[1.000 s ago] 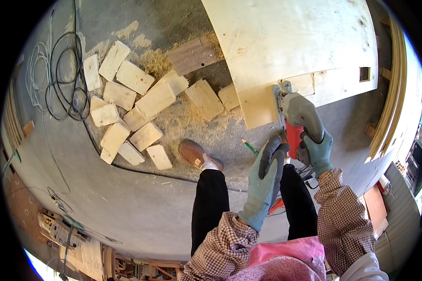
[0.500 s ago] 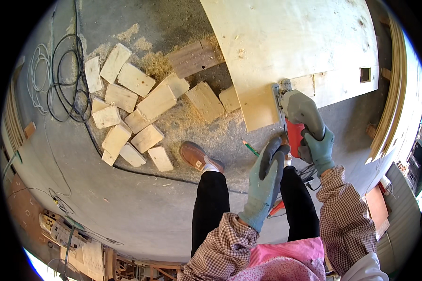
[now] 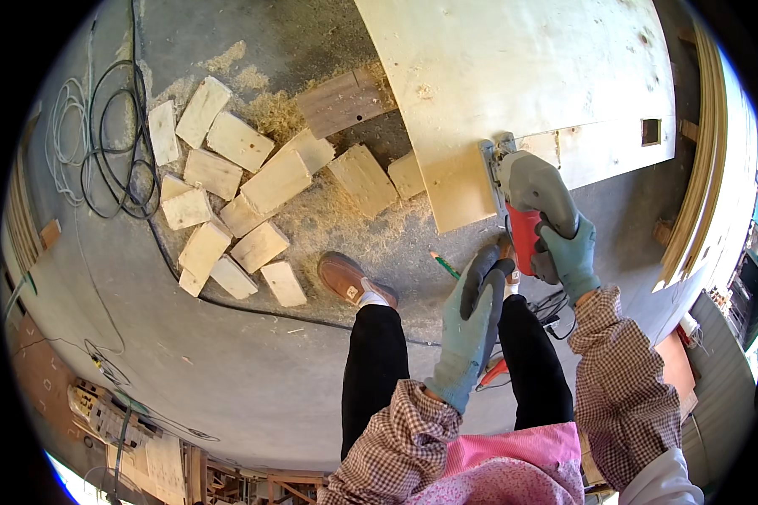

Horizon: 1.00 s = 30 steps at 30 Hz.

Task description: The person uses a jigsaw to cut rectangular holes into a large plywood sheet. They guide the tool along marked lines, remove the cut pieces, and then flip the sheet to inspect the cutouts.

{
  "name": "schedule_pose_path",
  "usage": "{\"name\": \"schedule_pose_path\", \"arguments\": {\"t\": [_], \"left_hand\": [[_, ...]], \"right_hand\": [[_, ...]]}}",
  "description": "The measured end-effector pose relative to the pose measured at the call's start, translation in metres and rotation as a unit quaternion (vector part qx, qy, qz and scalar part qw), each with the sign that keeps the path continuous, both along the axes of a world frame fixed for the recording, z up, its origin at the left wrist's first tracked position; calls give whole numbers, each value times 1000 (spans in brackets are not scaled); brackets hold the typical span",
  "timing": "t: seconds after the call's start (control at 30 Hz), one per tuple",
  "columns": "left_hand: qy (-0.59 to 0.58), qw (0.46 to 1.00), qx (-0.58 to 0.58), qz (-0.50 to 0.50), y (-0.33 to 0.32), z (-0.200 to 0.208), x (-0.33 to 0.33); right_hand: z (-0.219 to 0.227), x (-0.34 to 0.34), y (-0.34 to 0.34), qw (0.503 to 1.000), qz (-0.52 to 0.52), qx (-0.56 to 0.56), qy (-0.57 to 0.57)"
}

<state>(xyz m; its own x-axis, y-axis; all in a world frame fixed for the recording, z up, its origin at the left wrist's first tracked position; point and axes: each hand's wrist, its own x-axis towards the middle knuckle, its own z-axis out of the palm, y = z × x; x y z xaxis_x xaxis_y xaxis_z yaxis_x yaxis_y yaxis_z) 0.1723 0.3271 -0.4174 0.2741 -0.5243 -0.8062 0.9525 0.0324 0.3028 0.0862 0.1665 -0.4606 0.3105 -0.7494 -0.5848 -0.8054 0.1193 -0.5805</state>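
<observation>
My right hand (image 3: pixel 569 252), in a light blue glove with dark grey palm, is wrapped round the handle of a red and grey jigsaw (image 3: pixel 541 189). The jigsaw's metal shoe lies on the near part of a large pale plywood sheet (image 3: pixel 514 76), beside a straight line running right. To the left of the jigsaw, my left hand (image 3: pixel 472 311) hovers over the floor in a matching glove. Its fingers stretch forward close together, with nothing visible in them. A green pencil (image 3: pixel 445 264) lies on the floor just beyond it. The jigsaw's blade is hidden.
Several pale wood blocks (image 3: pixel 276 181) lie scattered among sawdust left of the sheet, near a brown board (image 3: pixel 345 103). Black cable (image 3: pixel 101 156) coils at far left and runs along the floor. Stacked boards (image 3: pixel 706 168) stand at right. A red-handled tool (image 3: pixel 493 371) lies between my legs.
The whole view has shifted slightly, so the floor things sit a little farther left. The jigsaw has edged slightly farther away over the sheet. My left hand keeps nearly the same pose.
</observation>
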Motion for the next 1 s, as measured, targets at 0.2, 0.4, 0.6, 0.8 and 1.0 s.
{"name": "schedule_pose_path", "arguments": {"t": [0.2,0.4,0.6,0.8,1.0], "left_hand": [[-13,1000,4,-5,0,-3,-3],[-17,1000,5,-18,1,-2,-3],[-30,999,19,-32,-2,-2,-6],[-32,999,22,-26,-3,-5,-11],[-33,998,34,-34,-4,-4,-7]], "right_hand": [[0,-1,-5,999,30,-5,11],[3,4,-7,999,24,21,27],[1,2,-10,998,56,-3,38],[5,10,-9,999,41,3,27],[3,10,-12,999,28,10,44]]}}
